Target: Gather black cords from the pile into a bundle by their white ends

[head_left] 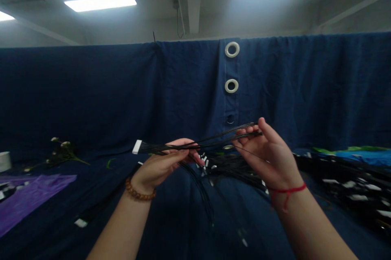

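A bundle of thin black wires [210, 142] with a white connector [137, 146] at its left end is stretched between my hands, above the blue cloth. My left hand [166, 158] pinches the bundle between thumb and fingers, a short way from the connector. Several loose wires [203, 195] droop below that hand. My right hand [269, 150] holds the far ends of some wires between its thumb and fingers, palm turned toward me. A beaded bracelet [139, 191] is on my left wrist, a red string [287, 190] on my right.
Black wires with white connectors [232, 166] lie behind my hands; a larger wire pile [351, 186] is at right. Purple plastic [36, 195] lies left, near white flowers [65, 144]. Another white connector [81, 223] rests front left. A blue curtain [189, 89] hangs behind.
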{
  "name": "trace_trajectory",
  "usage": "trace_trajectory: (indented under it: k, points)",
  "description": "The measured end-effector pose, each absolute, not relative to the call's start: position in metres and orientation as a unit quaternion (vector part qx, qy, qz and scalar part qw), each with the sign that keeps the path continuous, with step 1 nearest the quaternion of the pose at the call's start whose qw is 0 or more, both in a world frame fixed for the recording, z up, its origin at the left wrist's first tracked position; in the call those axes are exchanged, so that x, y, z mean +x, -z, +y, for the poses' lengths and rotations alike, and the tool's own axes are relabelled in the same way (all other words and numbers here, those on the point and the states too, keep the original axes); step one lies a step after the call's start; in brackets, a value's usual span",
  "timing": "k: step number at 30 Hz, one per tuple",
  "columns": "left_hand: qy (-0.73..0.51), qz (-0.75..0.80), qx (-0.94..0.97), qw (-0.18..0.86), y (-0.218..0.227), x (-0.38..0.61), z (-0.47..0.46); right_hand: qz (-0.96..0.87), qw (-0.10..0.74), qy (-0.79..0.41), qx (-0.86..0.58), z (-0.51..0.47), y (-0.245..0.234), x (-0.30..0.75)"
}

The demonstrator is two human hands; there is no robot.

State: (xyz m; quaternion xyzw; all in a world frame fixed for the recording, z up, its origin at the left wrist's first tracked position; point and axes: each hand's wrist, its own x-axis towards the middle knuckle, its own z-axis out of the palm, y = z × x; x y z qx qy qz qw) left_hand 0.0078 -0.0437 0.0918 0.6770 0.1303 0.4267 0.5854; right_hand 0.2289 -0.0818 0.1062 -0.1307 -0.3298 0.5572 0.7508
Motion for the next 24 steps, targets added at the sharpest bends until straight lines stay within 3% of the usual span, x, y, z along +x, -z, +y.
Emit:
trace_trajectory:
  k: [5,12,16,21,24]
  points:
    - [-0.366,0.161,0.721,0.566,-0.093,0.003,-0.046,-0.328,0.755,-0.558,-0.109,-0.081,-0.105,0.234]
    - [-0.483,0.158,0.648,0.567,-0.093,0.006,-0.041,-0.396,0.715,-0.568,-0.098,-0.08,-0.103,0.242]
    - [-0.565,0.191,0.614,0.518,-0.098,0.009,-0.039,-0.516,0.633,-0.567,-0.111,-0.085,-0.099,0.246]
    - [-0.616,0.225,0.594,0.466,-0.099,0.01,-0.038,-0.693,0.471,-0.53,-0.13,-0.089,-0.093,0.251]
    - [-0.613,0.257,0.604,0.439,-0.098,0.01,-0.036,-0.726,0.461,-0.501,-0.1,-0.086,-0.092,0.249]
